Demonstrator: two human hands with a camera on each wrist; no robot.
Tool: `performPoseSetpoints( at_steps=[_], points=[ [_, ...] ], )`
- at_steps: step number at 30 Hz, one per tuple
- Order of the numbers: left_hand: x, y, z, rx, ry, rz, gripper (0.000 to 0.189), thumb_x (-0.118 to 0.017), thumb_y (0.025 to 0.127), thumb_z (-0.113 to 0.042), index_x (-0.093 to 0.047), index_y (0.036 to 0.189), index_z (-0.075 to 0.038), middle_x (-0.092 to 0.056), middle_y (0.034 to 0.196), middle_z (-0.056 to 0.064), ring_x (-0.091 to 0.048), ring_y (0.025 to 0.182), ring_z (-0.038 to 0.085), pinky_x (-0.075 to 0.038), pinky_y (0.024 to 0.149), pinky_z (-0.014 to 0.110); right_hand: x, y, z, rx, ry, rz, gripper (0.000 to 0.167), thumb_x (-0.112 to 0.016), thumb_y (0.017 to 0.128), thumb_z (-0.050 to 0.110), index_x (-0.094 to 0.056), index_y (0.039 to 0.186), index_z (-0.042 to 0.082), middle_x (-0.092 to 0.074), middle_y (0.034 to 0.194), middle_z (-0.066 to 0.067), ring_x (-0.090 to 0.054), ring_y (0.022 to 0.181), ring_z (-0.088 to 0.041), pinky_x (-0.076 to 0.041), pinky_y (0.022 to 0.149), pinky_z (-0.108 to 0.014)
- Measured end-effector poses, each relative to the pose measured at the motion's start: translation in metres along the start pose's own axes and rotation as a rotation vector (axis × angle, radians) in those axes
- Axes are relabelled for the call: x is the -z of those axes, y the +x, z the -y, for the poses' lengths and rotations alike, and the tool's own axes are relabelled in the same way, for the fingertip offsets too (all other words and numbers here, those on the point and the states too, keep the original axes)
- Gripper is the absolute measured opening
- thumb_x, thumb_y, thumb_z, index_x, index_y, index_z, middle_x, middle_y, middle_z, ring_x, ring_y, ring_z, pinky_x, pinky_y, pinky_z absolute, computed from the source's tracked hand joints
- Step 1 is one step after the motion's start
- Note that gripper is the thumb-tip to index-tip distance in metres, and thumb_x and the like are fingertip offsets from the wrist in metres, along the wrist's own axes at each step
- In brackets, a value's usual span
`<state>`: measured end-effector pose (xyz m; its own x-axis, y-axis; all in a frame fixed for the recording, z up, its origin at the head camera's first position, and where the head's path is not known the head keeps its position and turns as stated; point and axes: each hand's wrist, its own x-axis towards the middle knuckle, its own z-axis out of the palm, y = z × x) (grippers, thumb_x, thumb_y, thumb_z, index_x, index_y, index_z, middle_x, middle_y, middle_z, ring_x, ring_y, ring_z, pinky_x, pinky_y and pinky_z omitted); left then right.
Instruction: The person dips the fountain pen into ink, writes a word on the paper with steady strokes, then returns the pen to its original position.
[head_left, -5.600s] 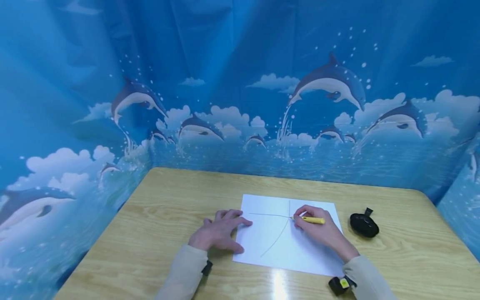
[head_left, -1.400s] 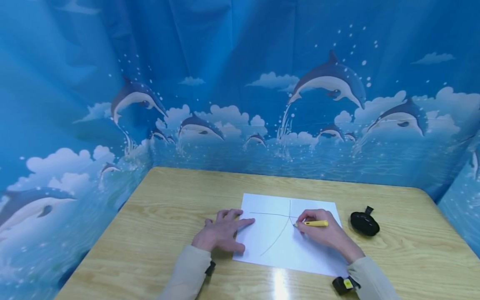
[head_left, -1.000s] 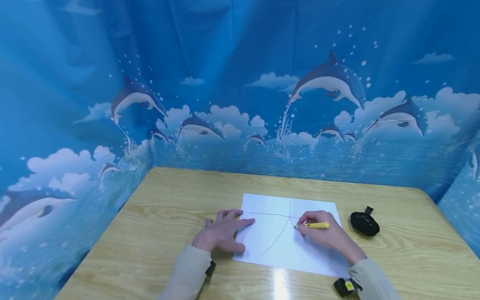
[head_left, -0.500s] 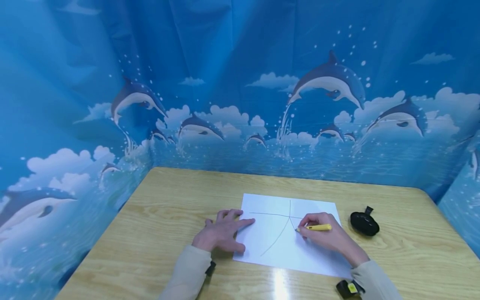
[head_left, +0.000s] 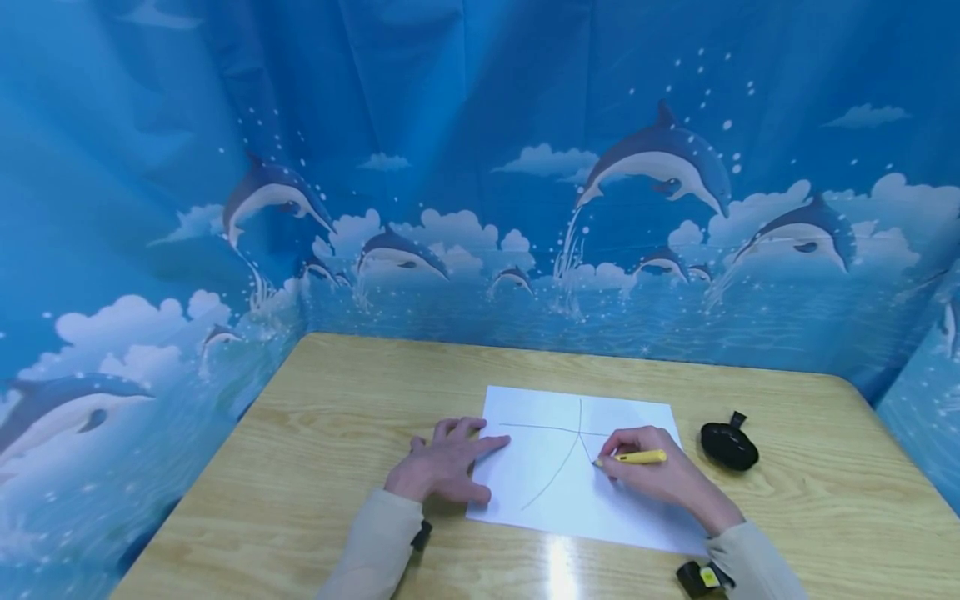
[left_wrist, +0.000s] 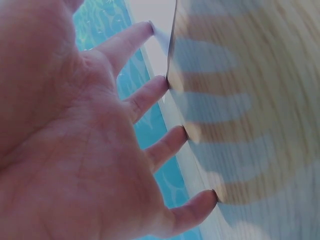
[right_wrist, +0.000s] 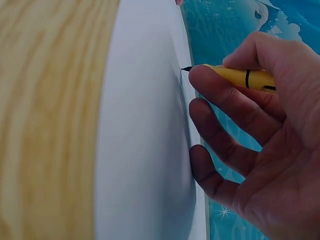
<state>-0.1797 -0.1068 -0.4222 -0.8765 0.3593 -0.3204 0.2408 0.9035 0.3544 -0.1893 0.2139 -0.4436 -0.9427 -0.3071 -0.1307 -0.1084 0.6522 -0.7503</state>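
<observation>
In the head view a white sheet of paper [head_left: 540, 492] lies on the table, bearing several thin dark lines that meet near its upper middle. My right hand [head_left: 660, 471] pinches a yellow pen [head_left: 643, 457], its tip on the paper at the lower end of a short slanting line. The right wrist view shows the pen [right_wrist: 255, 78] between thumb and fingers, dark nib against the sheet [right_wrist: 140, 125]. My left hand [head_left: 446, 467] is spread over the paper's left edge, fingertips touching down. In the left wrist view the left hand [left_wrist: 85, 135] has its fingers apart.
A small black oval object [head_left: 729, 447] with a short tab sits on the wooden table [head_left: 352, 400], right of the paper. Behind and to the sides hangs a blue curtain [head_left: 465, 167] printed with dolphins. Dark wrist-worn devices [head_left: 697, 578] sit at both cuffs.
The right hand and pen have slid down and right from the line crossing, leaving a short slanting line. A line right of the crossing now shows too. The left hand has barely moved.
</observation>
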Motion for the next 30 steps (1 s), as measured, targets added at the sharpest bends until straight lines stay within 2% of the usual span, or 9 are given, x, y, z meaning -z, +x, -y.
performPoseSetpoints(
  at_steps=[15, 30],
  points=[
    [0.0, 0.002, 0.001, -0.01, 0.008, 0.001, 0.077, -0.076, 0.08, -0.041, -0.047, 0.151, -0.042, -0.032, 0.165, 0.0, -0.024, 0.151, 0.042, -0.022, 0.107, 0.087, 0.002, -0.005, 0.0, 0.03, -0.007, 0.033, 0.013, -0.072, 0.092, 0.026, -0.074, 0.094, 0.013, -0.069, 0.075, 0.003, -0.059, 0.065, -0.011, -0.046, 0.061, -0.022],
    [0.0, 0.0, 0.0, 0.002, 0.003, 0.01, 0.078, -0.077, 0.08, -0.041, -0.047, 0.151, -0.042, -0.031, 0.165, 0.0, -0.023, 0.152, 0.042, -0.021, 0.108, 0.087, 0.003, -0.011, 0.0, 0.016, -0.001, 0.061, 0.011, -0.073, 0.089, 0.024, -0.074, 0.093, 0.014, -0.07, 0.078, 0.003, -0.06, 0.068, -0.011, -0.048, 0.062, -0.021]
  ],
)
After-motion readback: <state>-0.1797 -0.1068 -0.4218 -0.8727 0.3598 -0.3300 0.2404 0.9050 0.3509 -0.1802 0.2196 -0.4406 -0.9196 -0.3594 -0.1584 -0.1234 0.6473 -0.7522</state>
